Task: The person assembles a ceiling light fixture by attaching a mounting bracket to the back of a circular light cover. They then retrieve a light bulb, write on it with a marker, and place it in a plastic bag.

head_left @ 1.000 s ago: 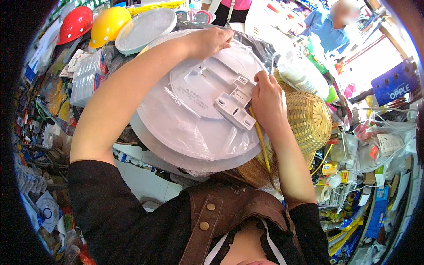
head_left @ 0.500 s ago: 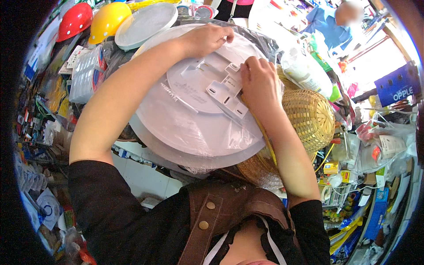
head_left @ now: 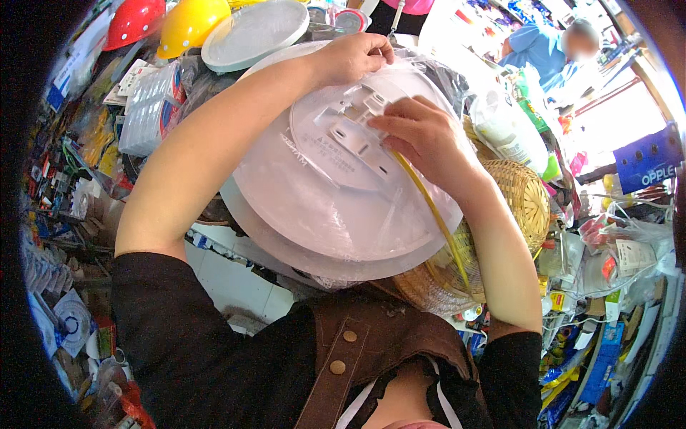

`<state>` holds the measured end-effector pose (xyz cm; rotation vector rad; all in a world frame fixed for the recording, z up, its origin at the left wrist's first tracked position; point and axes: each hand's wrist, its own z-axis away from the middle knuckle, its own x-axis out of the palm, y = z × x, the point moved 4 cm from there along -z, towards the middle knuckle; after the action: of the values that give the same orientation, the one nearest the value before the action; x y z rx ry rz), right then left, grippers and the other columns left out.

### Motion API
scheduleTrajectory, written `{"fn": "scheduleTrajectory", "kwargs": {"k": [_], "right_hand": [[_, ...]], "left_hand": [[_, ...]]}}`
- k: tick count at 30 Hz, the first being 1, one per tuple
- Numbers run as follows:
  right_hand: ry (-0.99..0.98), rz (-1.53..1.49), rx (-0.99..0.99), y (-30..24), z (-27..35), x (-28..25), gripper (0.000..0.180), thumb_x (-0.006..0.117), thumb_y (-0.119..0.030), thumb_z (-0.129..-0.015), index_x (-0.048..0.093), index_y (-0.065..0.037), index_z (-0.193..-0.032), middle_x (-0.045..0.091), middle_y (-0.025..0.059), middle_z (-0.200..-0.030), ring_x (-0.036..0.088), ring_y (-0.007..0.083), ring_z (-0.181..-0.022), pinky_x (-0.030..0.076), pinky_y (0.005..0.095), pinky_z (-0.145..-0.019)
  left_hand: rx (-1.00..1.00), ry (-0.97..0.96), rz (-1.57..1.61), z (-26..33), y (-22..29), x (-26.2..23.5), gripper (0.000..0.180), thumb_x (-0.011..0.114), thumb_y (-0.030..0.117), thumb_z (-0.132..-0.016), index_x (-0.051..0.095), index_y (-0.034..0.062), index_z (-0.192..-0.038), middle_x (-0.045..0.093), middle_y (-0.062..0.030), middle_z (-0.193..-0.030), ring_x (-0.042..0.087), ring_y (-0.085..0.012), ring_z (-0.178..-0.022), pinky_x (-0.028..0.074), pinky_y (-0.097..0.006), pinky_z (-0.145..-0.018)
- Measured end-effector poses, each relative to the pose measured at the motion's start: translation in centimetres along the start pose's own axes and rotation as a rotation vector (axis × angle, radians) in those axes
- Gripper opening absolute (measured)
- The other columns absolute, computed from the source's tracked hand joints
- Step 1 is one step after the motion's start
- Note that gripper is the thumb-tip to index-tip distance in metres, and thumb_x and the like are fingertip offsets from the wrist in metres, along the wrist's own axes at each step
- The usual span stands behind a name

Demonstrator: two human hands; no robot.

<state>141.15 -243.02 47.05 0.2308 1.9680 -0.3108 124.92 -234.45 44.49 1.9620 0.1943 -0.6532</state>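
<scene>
Hands (head_left: 425, 139) apart over white disc (head_left: 286, 196), grip unclear; woven basket (head_left: 525, 204) beside, goods (head_left: 611, 347) heaped around.

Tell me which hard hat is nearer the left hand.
The yellow hard hat: it sits between the red hard hat and the smaller white disc, closer to the left hand.

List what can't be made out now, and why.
Head view throughout:
Upper end of the yellow strip: hidden by the right hand.
Left part of the large white disc: covered by the left forearm.
Tops of the red helmet and yellow helmet: cut off by the upper edge.
Whether the right hand touches the white bracket: too blurred.
</scene>
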Motion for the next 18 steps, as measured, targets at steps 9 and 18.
{"fn": "scheduleTrajectory", "kwargs": {"k": [9,18], "right_hand": [[-0.010,-0.062,-0.066,1.0,-2.1,0.5,0.029,0.072,-0.010,-0.068,0.068,-0.011,-0.097,0.060,0.0059,-0.093,0.057,0.0246,-0.086,0.048,0.0357,-0.077],[-0.234,0.087,-0.038,1.5,-5.5,1.8,0.024,0.071,-0.018,-0.069,0.069,-0.011,-0.093,0.061,0.0049,-0.092,0.058,0.0247,-0.089,0.047,0.0381,-0.080]], "left_hand": [[-0.116,-0.076,0.261,0.9,-1.1,-1.6,0.010,0.054,0.010,-0.088,0.056,0.0055,-0.096,0.053,0.0019,-0.084,0.047,-0.0057,-0.078,0.040,-0.021,-0.072],[-0.102,-0.053,0.233,1.7,-2.7,-1.3,0.009,0.051,0.011,-0.091,0.054,0.0063,-0.098,0.052,0.0021,-0.084,0.047,-0.0052,-0.076,0.041,-0.021,-0.068]]}}
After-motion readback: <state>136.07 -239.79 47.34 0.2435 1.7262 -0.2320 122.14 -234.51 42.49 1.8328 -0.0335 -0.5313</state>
